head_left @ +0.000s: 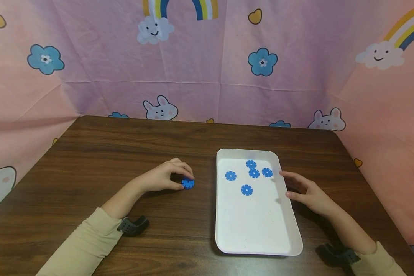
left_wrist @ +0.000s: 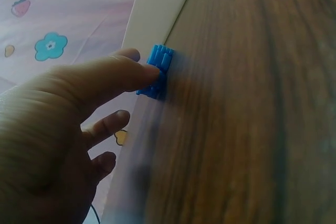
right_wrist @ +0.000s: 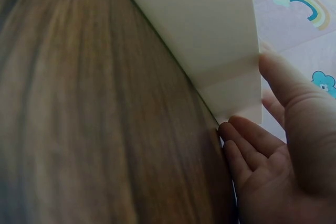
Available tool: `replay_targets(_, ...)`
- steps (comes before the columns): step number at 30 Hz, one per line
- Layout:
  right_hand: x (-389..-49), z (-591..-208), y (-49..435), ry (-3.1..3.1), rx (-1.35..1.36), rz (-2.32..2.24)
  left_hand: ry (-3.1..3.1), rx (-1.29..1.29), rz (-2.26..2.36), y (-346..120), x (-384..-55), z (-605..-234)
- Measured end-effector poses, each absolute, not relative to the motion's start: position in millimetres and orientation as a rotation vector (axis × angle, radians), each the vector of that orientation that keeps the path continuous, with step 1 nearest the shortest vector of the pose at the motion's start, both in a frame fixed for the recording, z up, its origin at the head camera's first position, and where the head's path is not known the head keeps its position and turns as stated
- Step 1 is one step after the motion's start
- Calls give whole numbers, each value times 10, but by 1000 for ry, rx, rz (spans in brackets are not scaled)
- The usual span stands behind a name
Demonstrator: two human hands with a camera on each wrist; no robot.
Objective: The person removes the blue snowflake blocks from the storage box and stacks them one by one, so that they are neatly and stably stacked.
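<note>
My left hand (head_left: 165, 175) pinches a small stack of blue notched plastic discs (head_left: 188, 183) on the table, left of the tray. In the left wrist view the thumb lies against the discs (left_wrist: 158, 62), seen edge-on; the far side of the grip is partly hidden. Several more blue notched discs, such as the front one (head_left: 247, 190), lie flat in the white tray (head_left: 255, 234), and two of them overlap. Beside the tray's right wall, my right hand (head_left: 308, 191) rests with loosely bent fingers, its fingertips at the wall (right_wrist: 231, 87).
The brown wood-grain table (head_left: 158, 142) carries the tray right of its middle. Behind it hangs a pink and purple printed cloth (head_left: 200, 99). A dark strap (head_left: 132, 226) is worn on the left wrist, and another (head_left: 338, 255) on the right.
</note>
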State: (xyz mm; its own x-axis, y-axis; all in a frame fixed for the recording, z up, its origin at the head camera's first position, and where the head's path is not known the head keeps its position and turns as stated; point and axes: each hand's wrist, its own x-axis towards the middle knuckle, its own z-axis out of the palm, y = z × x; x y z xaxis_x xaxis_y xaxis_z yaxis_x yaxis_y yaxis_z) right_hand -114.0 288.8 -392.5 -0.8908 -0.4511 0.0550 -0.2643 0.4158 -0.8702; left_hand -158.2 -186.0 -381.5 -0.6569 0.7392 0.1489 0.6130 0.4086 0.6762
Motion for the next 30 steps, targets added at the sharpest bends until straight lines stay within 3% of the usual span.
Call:
replay_targets(11,-1129,-3917,2882,2470,-629,-1482,2475,1202,1118,-1742,-1550,-3620)
replay_targets(30,-1132,-3925,2892,2467,-640,-1476,2446,1392,1165,-1074,-1497,-3470)
